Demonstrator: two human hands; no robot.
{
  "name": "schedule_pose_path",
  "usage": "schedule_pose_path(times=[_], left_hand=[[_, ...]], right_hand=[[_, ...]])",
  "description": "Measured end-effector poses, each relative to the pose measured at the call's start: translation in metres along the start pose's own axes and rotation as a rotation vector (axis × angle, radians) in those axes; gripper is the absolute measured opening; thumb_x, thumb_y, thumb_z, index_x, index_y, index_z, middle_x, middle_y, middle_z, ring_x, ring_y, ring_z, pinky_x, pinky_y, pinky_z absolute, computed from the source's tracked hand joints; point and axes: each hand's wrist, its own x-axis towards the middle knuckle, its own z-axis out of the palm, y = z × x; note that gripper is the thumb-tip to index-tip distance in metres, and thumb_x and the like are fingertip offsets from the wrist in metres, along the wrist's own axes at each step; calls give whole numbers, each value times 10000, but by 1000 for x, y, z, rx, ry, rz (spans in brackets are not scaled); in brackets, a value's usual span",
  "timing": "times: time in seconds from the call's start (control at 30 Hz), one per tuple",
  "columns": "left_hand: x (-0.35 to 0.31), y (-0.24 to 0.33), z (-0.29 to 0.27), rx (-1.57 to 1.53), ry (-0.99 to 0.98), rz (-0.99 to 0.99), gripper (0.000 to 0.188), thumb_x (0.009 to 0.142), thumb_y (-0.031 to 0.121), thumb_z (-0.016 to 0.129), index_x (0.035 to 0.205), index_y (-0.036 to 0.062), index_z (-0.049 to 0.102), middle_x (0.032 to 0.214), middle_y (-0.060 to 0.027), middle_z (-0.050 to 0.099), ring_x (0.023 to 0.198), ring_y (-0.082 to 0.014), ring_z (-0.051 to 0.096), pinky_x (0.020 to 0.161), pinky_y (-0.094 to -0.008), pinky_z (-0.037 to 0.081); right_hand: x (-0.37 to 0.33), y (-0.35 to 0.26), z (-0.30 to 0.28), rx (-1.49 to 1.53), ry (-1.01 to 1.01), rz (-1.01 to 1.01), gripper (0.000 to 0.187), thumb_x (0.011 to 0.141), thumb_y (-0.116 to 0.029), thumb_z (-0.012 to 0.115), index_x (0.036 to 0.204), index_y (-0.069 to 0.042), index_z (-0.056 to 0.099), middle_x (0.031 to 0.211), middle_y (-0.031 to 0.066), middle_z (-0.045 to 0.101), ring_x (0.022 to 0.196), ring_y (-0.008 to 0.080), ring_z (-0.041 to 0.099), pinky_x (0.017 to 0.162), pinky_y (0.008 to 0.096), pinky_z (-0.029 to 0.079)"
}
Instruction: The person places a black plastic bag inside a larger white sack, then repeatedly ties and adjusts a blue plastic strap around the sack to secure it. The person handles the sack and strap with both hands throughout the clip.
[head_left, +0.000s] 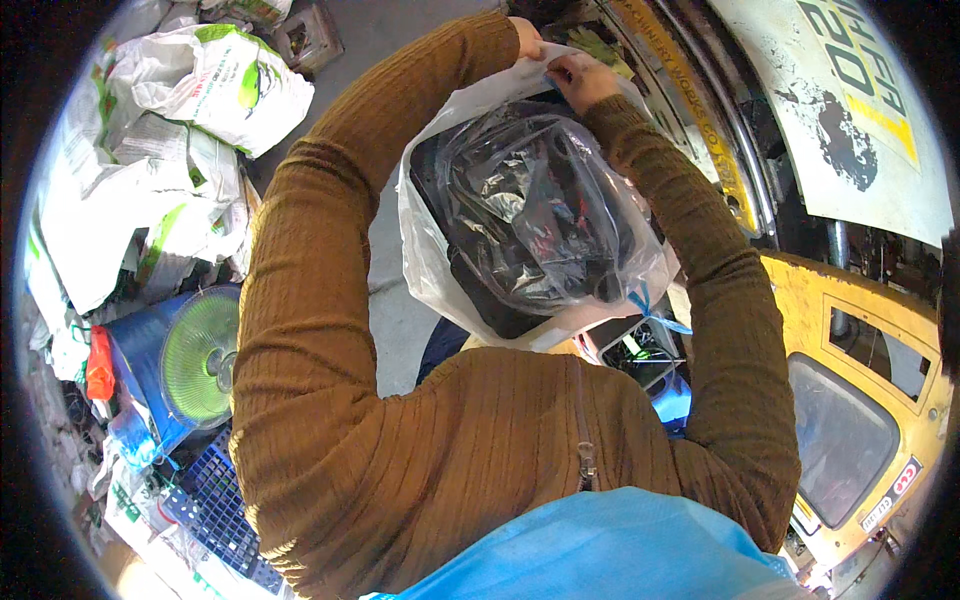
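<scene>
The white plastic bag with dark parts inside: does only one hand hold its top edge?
No, both the left hand and the right hand grip the white plastic bag at its top edge.

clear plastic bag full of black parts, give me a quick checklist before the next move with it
1. Left hand on the top edge of the white plastic bag: ok, pinching it.
2. Right hand on the same top edge: ok, fingers closed on it.
3. Clear plastic bag of black parts inside the white bag: not ok, much of it bulges out of the opening.
4. Clear bag intact: cannot tell, glare hides its surface.
5. White bag's bottom supported: cannot tell, what it rests on is hidden.
6. Room on the right: not ok, the yellow metal machine stands close beside the right elbow.
</scene>
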Motion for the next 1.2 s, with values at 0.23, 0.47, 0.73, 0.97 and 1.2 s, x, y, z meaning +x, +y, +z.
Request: schedule_pose_path(times=[0.23, 0.47, 0.73, 0.97, 1.2], left_hand=[[-3, -4, -3, -177, -110, -62, 420, 726, 450, 545, 979, 129, 643, 783, -113, 624, 735, -248, 581, 660, -391, 442], [2, -11, 2, -149, -101, -48, 450, 728, 475, 561, 1012, 133, 636, 840, -100, 637, 777, -237, 583, 703, -369, 445], [-7, -7, 0, -188, -49, -35, 484, 732, 505, 563, 1027, 127, 630, 879, -81, 642, 804, -229, 583, 729, -354, 446], [-28, 5, -6, -356, -67, -27, 487, 770, 497, 548, 1067, 117, 611, 940, -56, 636, 856, -221, 585, 733, -369, 455], [-33, 0, 19, -1012, -159, -135, 314, 875, 235, 470, 1120, 61, 560, 1091, -100, 574, 819, -203, 632, 723, -328, 543]], right_hand=[[7, 6, 5, 199, 160, -306, 139, 768, -149, 623, 890, -96, 582, 908, 108, 598, 824, 293, 582, 711, 356, 480], [11, 6, 8, 206, 71, -220, 196, 787, -100, 590, 979, -81, 555, 972, 107, 593, 883, 288, 582, 744, 351, 489], [17, 3, 10, 4, 80, -277, 274, 778, -89, 575, 1045, -81, 515, 1011, 109, 581, 889, 296, 581, 723, 374, 497], [15, 8, 12, -95, 88, -247, 239, 761, -165, 554, 986, -123, 486, 885, 105, 607, 742, 299, 614, 578, 413, 500], [15, 13, 5, -254, 13, -214, 201, 763, -203, 552, 930, -122, 474, 751, 118, 614, 644, 313, 614, 510, 433, 479]])
